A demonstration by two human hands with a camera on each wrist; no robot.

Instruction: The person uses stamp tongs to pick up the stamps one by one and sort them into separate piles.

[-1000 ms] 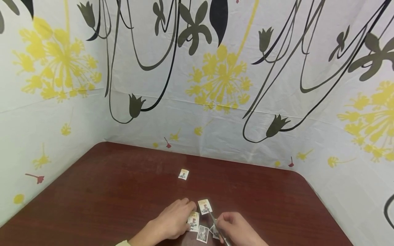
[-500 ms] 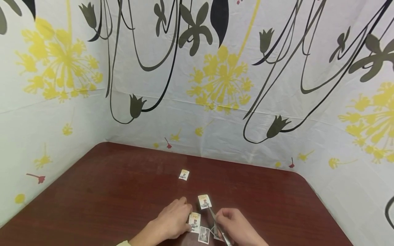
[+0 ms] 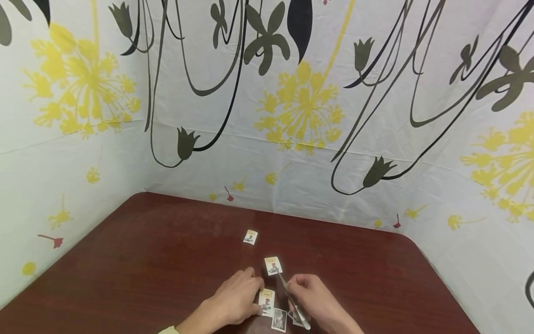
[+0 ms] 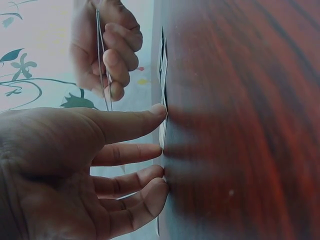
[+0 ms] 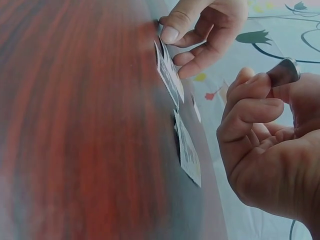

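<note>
Overall, a glossy reddish-brown wooden table (image 3: 167, 246) with rounded far corners sits against white sheeting (image 3: 225, 171) printed with yellow flowers and dark vines, at far, left and right. Wood stretches broadly left and right of the hands; the far edge lies beyond a small pale stamp (image 3: 250, 237). Slim silver metal tweezers (image 3: 295, 305) slant from near right to far left, tips at a yellow-and-white paper stamp (image 3: 273, 266) whose long axis tilts slightly left at its far end. The right hand (image 3: 314, 297) pinches the tweezers; the left hand (image 3: 235, 297), fingers loosely spread, touches a white rectangular stamp (image 3: 267, 302), beside a grey picture stamp (image 3: 279, 320) on the near side.
</note>
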